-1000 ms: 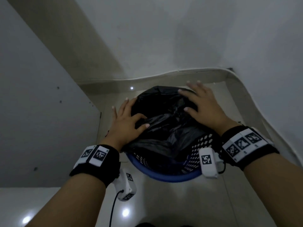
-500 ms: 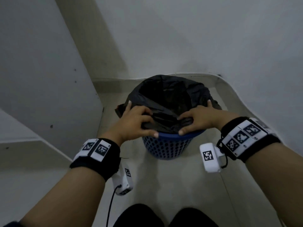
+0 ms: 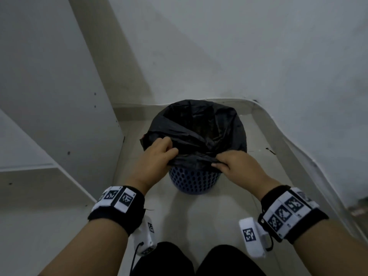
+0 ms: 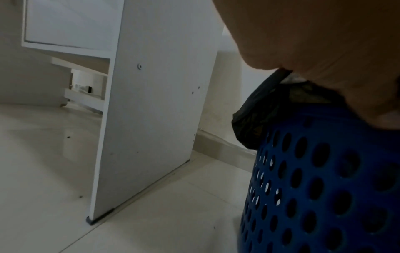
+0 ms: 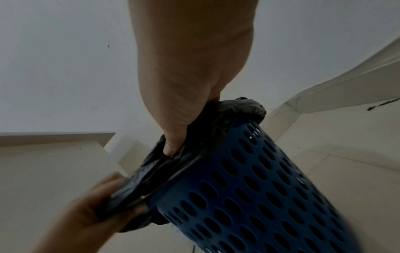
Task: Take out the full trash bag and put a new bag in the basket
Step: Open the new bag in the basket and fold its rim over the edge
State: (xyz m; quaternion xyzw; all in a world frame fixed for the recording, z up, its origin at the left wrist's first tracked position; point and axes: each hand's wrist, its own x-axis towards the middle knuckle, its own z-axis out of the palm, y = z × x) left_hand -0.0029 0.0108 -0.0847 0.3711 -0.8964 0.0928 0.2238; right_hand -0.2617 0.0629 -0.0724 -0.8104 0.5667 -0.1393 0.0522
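A blue perforated basket point(image 3: 194, 181) point(image 4: 320, 188) point(image 5: 259, 184) stands on the floor in a corner, lined with a black trash bag point(image 3: 199, 128) point(image 4: 255, 118) point(image 5: 238, 109) whose mouth is folded over the rim. My left hand point(image 3: 157, 156) point(image 5: 86, 210) grips the bag's edge at the near left of the rim. At the near right of the rim my right hand point(image 3: 231, 164) point(image 5: 173, 137) pinches the bag's edge. The near edge of the bag is bunched between the two hands. What lies inside the bag is hidden.
A white cabinet side panel point(image 3: 59, 96) point(image 4: 151, 102) stands close to the left of the basket. White walls point(image 3: 239, 46) with a skirting point(image 3: 288, 148) close the corner behind and to the right. My dark-clad knees point(image 3: 199, 259) are just below the basket.
Both hands moved from flat on top of the bag to its near rim and curled round the bag's edge. The head view pulled back and up from the basket.
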